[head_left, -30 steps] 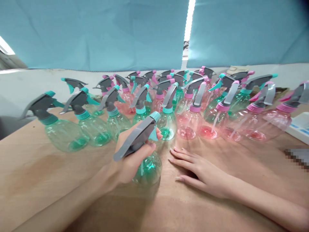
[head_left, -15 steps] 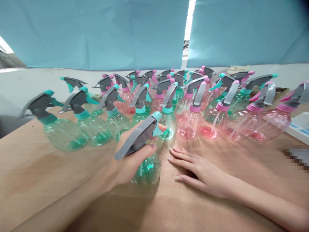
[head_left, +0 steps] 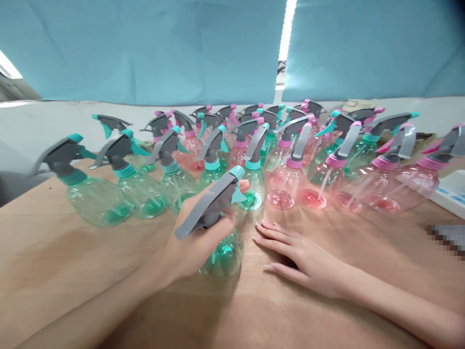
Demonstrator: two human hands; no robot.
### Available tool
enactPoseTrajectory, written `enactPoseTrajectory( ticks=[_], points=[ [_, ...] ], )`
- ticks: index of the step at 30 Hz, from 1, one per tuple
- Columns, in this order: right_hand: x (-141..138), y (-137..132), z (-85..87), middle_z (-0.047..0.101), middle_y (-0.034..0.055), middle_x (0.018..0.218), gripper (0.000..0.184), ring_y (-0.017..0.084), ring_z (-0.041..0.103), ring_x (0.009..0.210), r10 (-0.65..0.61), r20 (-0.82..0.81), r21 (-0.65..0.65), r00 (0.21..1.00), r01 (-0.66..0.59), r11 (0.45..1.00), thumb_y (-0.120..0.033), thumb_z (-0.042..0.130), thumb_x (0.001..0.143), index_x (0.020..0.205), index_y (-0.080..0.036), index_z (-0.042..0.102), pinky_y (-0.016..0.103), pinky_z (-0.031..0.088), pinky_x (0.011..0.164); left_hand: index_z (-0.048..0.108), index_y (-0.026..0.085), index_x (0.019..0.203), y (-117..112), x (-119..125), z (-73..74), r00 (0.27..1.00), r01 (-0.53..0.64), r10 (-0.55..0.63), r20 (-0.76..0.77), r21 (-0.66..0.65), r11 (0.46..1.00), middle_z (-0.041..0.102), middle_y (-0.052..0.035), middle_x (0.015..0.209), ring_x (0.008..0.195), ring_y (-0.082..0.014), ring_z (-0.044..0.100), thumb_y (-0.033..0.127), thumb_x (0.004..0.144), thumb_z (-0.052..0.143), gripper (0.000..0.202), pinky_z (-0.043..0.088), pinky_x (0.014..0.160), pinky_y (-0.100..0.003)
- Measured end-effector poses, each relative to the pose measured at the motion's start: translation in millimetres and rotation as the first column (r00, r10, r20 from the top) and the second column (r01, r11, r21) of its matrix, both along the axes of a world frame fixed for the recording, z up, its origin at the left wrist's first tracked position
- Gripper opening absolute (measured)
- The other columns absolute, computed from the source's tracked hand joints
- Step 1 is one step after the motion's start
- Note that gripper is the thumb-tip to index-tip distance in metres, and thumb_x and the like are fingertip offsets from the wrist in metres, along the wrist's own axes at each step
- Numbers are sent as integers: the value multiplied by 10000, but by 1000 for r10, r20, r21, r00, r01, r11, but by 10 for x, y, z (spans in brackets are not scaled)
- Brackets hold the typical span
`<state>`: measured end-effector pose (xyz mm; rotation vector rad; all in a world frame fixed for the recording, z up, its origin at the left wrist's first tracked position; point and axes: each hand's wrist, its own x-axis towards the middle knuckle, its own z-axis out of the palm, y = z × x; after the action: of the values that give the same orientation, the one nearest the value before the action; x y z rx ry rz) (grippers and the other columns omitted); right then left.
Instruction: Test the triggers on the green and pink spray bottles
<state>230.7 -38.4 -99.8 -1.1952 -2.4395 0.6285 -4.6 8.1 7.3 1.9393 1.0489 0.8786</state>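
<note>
Blue curtains (head_left: 145,48) hang behind a brown surface (head_left: 65,271). Near its middle sits the green spray bottle (head_left: 222,256), with my left hand (head_left: 194,237) in a closed grip round its neck under the grey trigger head. I judge it to be thin clear plastic and seemingly empty: light, slightly springy, smooth and easy to tip. The neck looks like the firm place to hold. My right hand (head_left: 303,259) lies flat just beside it, fingers spread, holding nothing. Close behind, green bottles (head_left: 143,194) and pink bottles (head_left: 290,186) crowd together. Open room lies toward me and to the left.
</note>
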Motion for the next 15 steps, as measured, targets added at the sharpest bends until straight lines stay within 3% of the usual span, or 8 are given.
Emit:
enactPoseTrajectory(
  ticks=[3, 6, 15],
  points=[
    [-1, 3, -1, 311, 52, 1561, 565, 266, 267, 1441, 2, 33, 4, 999, -2, 1000, -485, 478, 965, 1476, -263, 387, 488, 279, 1161, 523, 246, 764, 11, -1, -19, 1000, -11, 11, 10, 26, 1000, 441, 60, 594, 479, -126, 398, 241, 786, 527, 23, 372, 501, -287],
    [-1, 7, 0, 312, 54, 1562, 569, 263, 259, 1444, 2, 48, -1, 999, -2, 1000, -491, 470, 966, 1476, -253, 389, 487, 269, 1165, 471, 244, 705, 18, 0, -27, 1000, -9, 8, 21, 40, 999, 413, 63, 578, 472, -124, 392, 237, 778, 531, 95, 380, 509, -287],
    [-5, 12, 9, 296, 53, 1567, 572, 260, 252, 1446, 7, 62, -3, 998, -7, 1000, -501, 457, 969, 1477, -246, 386, 479, 272, 1165, 425, 247, 679, 19, -8, -38, 1000, -7, 6, 21, 48, 999, 390, 58, 588, 479, -128, 373, 231, 777, 529, 144, 303, 477, -288]
  ],
)
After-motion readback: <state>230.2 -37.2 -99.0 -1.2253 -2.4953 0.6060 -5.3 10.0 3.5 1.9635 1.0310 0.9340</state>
